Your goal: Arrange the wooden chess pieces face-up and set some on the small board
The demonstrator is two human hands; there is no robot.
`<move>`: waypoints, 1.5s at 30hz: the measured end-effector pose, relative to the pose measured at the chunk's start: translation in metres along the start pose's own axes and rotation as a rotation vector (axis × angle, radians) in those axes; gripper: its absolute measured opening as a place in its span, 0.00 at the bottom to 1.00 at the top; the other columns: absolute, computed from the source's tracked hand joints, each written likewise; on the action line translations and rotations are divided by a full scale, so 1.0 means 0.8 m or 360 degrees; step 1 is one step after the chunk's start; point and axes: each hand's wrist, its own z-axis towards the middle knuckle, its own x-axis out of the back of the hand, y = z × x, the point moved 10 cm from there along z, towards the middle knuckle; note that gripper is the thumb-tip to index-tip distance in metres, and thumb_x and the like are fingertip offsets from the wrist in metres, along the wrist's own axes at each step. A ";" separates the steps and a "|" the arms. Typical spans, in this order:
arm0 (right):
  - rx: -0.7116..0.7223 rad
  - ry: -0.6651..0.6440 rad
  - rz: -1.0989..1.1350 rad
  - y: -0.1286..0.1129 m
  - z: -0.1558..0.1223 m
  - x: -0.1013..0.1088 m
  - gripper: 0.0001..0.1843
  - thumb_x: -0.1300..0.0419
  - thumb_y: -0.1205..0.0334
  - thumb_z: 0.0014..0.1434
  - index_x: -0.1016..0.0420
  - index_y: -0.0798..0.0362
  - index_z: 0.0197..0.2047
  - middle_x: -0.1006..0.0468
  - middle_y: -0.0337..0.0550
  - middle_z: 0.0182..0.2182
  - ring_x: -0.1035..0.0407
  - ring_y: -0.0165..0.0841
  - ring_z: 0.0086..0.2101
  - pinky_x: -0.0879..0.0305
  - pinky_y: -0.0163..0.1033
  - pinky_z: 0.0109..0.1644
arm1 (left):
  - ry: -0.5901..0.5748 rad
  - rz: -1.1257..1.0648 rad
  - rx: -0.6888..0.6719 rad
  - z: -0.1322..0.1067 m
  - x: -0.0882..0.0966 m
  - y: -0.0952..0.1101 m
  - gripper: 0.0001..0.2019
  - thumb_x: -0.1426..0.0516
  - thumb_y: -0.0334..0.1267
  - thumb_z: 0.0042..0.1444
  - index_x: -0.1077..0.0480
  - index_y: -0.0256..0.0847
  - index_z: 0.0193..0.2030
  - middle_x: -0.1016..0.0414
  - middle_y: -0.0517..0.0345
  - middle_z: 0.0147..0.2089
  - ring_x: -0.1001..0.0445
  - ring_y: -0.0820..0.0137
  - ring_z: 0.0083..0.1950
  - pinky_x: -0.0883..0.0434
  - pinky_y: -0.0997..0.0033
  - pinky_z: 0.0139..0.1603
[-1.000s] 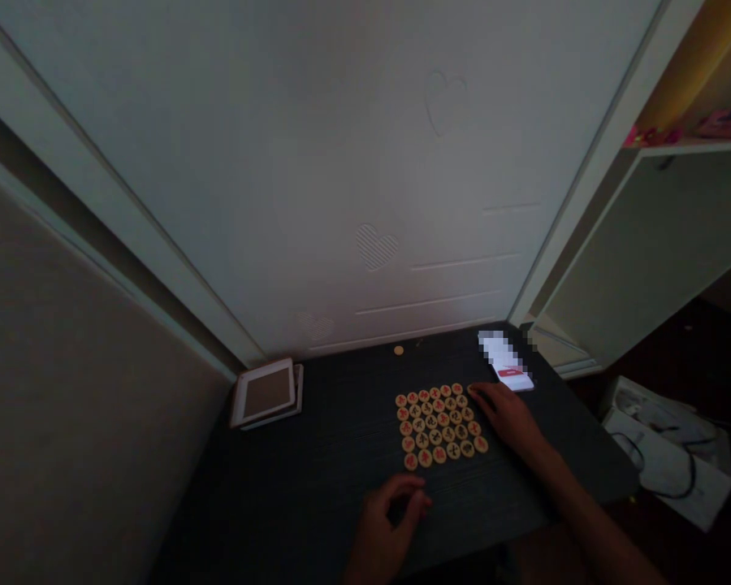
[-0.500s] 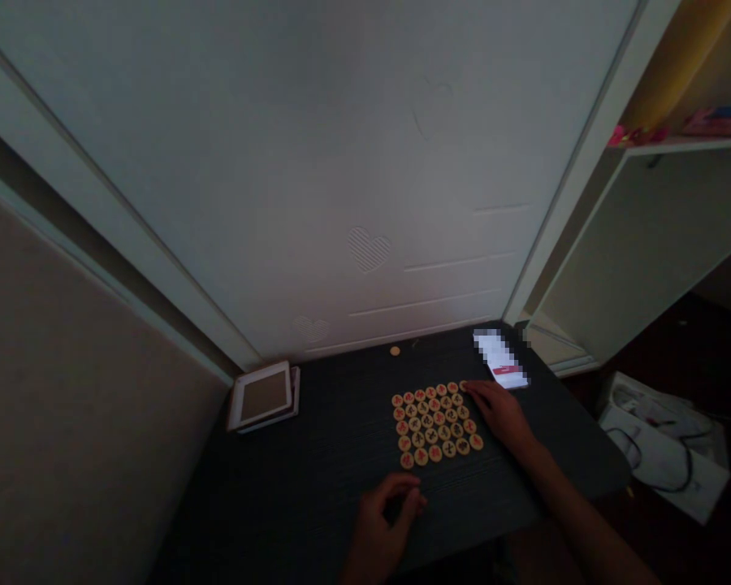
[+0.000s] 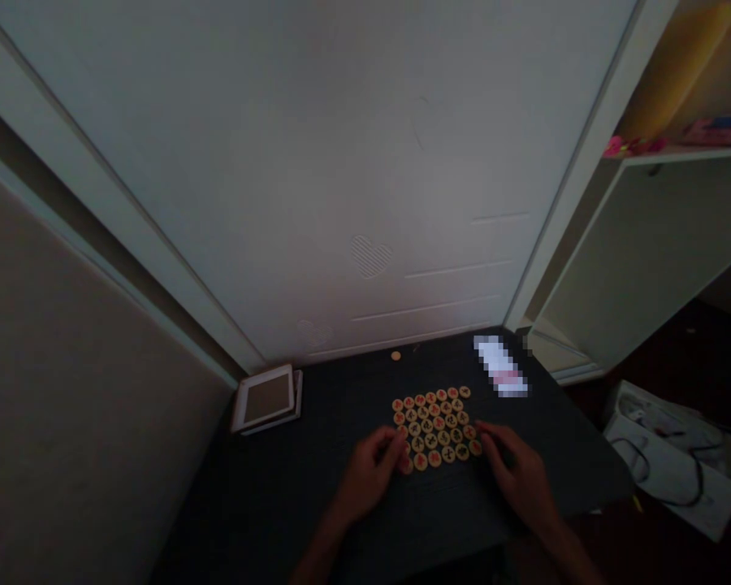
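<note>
Several round wooden Chinese chess pieces (image 3: 434,459), marked with red or black characters, lie flat in close rows on a dark table. My left hand (image 3: 369,471) rests at the left edge of these rows. Its fingers are loosely curved, with the fingertips against or over the end pieces, partly hiding them. Beside the right edge is my right hand (image 3: 517,467), thumb and fingers slightly apart, the fingertips close to the end pieces of the lower rows. No piece shows lifted in either hand. One single piece (image 3: 395,356) lies apart near the wall.
The dark table (image 3: 292,479) meets a white panel (image 3: 280,203) with heart patterns at the back. A phone (image 3: 500,367) with a lit, blurred screen lies at the right rear. Framed items (image 3: 268,398) are stacked at the left. A white box (image 3: 676,463) with cords stands right, below the table.
My right hand has moved from the upper right corner piece down to the right edge of the lower rows. My left hand has moved up to the left edge of the rows.
</note>
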 end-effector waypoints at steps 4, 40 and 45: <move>-0.0035 -0.0038 0.0146 -0.031 -0.032 -0.025 0.15 0.42 0.51 0.69 0.19 0.47 0.51 0.15 0.47 0.45 0.19 0.42 0.45 0.21 0.44 0.51 | 0.0215 0.0475 -0.0199 0.094 0.038 -0.009 0.14 0.49 0.41 0.71 0.26 0.41 0.55 0.18 0.50 0.51 0.19 0.63 0.50 0.24 0.61 0.54; 0.0312 -0.0216 0.0358 -0.116 -0.040 -0.090 0.14 0.41 0.64 0.69 0.22 0.45 0.54 0.16 0.45 0.47 0.22 0.39 0.49 0.23 0.44 0.56 | 0.0502 -0.0097 0.0058 -0.083 -0.003 -0.021 0.13 0.38 0.45 0.64 0.22 0.47 0.53 0.15 0.53 0.51 0.16 0.62 0.48 0.18 0.63 0.51; 0.0400 -0.0295 0.0376 -0.121 -0.045 -0.097 0.17 0.42 0.68 0.68 0.23 0.45 0.57 0.18 0.46 0.48 0.22 0.37 0.49 0.23 0.43 0.57 | 0.0356 -0.0338 0.0192 -0.090 -0.026 -0.031 0.12 0.35 0.48 0.60 0.20 0.46 0.47 0.13 0.54 0.44 0.14 0.62 0.43 0.18 0.64 0.49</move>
